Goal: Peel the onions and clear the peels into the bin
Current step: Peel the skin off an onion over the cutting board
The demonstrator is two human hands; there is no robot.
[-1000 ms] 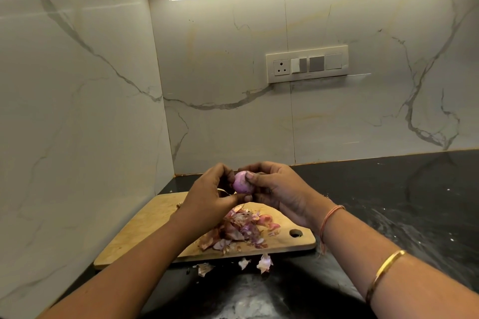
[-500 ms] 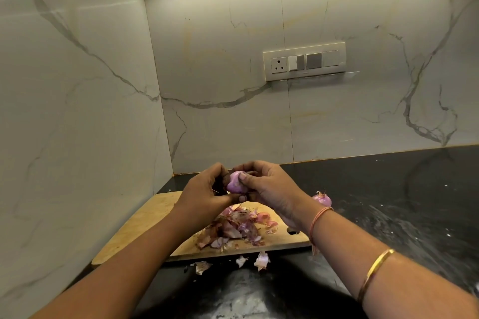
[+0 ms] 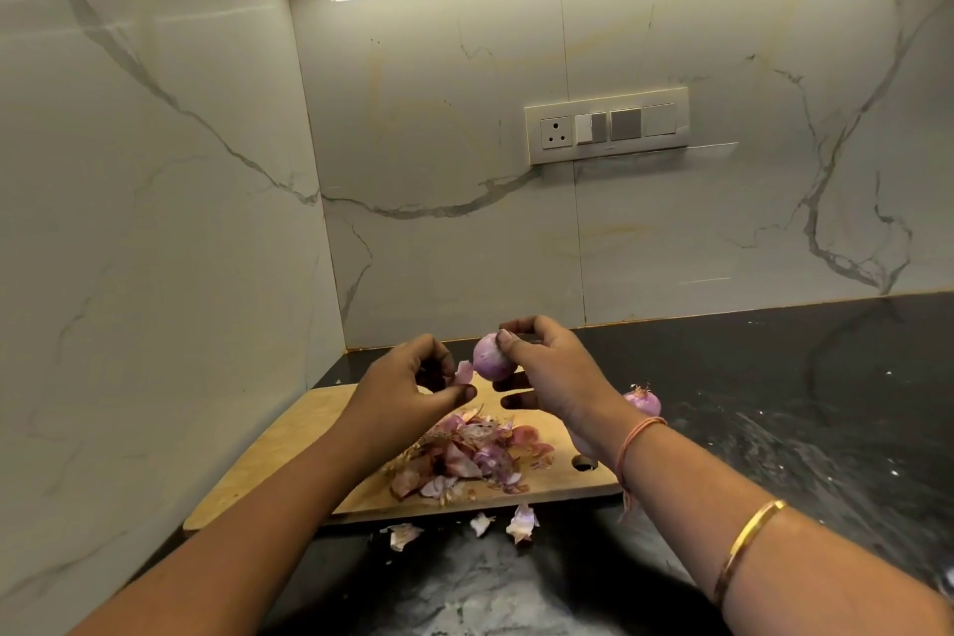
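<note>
A small pale purple onion (image 3: 489, 357) is held above the wooden cutting board (image 3: 289, 449) by my right hand (image 3: 547, 372), thumb on top and fingers curled behind it. Just left of the onion, my left hand (image 3: 402, 387) pinches a thin pink strip of peel (image 3: 463, 372) that still seems to touch it. A heap of purple and brown peels (image 3: 467, 455) lies on the board under my hands. Another onion (image 3: 642, 400) with its skin on sits on the dark counter, partly hidden behind my right wrist.
Three loose peel scraps (image 3: 521, 522) lie on the black counter (image 3: 800, 403) in front of the board. Marble walls close the corner at left and behind, with a switch panel (image 3: 606, 124) on the back wall. No bin is in view.
My hands, which were pressed together around the onion, have drawn apart. The left hand has pulled a strip of peel away to the left. The second onion has come into view.
</note>
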